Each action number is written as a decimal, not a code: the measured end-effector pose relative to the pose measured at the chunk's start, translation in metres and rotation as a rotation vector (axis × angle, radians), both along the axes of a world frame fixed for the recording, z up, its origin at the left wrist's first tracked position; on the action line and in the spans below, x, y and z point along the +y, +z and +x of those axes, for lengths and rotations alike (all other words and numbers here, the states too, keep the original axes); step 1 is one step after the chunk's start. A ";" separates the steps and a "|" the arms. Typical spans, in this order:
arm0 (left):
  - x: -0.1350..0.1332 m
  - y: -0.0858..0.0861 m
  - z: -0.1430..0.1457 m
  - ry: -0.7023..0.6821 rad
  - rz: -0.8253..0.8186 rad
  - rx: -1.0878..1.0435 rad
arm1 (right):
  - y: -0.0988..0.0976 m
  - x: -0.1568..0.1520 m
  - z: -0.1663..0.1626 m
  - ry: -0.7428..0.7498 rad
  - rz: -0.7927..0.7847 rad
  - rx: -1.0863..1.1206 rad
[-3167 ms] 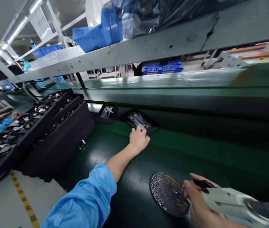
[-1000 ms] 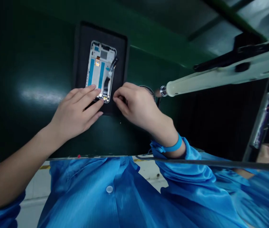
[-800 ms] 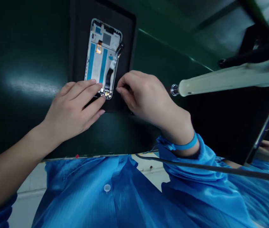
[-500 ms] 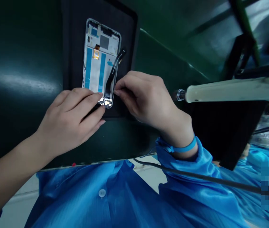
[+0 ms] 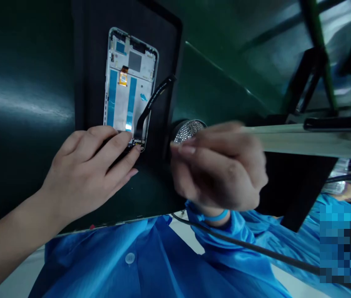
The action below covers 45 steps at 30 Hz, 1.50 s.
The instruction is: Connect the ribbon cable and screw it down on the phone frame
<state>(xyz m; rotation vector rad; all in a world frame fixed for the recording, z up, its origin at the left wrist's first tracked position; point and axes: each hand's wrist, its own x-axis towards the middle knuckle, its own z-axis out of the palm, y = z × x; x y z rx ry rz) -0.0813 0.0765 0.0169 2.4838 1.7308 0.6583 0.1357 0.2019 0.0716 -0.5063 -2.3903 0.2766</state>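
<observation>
The left hand (image 5: pixel 93 167) lies flat, grip empty, fingertips pressing the near end of the phone frame (image 5: pixel 128 89) in the black tray (image 5: pixel 88 62) on the green bench (image 5: pixel 23 103). The blurred right hand (image 5: pixel 221 165) hovers beside the tray, near the round mesh dish (image 5: pixel 189 129); its grip cannot be told.

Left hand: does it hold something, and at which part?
The left hand presses its fingertips on the bottom end of the phone frame, pinning it in the black tray; it grips nothing.

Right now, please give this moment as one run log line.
left hand: fingers pressing lower end of phone frame | right hand: blurred, off the frame, beside mesh dish | flex cable: free end lifted | black tray: under frame
</observation>
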 end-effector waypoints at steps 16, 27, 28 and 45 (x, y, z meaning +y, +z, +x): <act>0.000 -0.003 -0.001 0.002 0.002 -0.048 | -0.006 0.007 -0.019 -0.280 -1.019 -0.320; 0.001 -0.005 0.005 0.012 0.030 -0.080 | 0.007 0.020 -0.035 -0.307 -1.186 -0.431; 0.001 -0.005 0.005 0.016 0.031 -0.084 | 0.007 0.021 -0.036 -0.303 -1.187 -0.448; 0.000 -0.008 0.008 0.046 -0.024 -0.207 | -0.001 0.022 -0.033 -0.301 -1.148 -0.347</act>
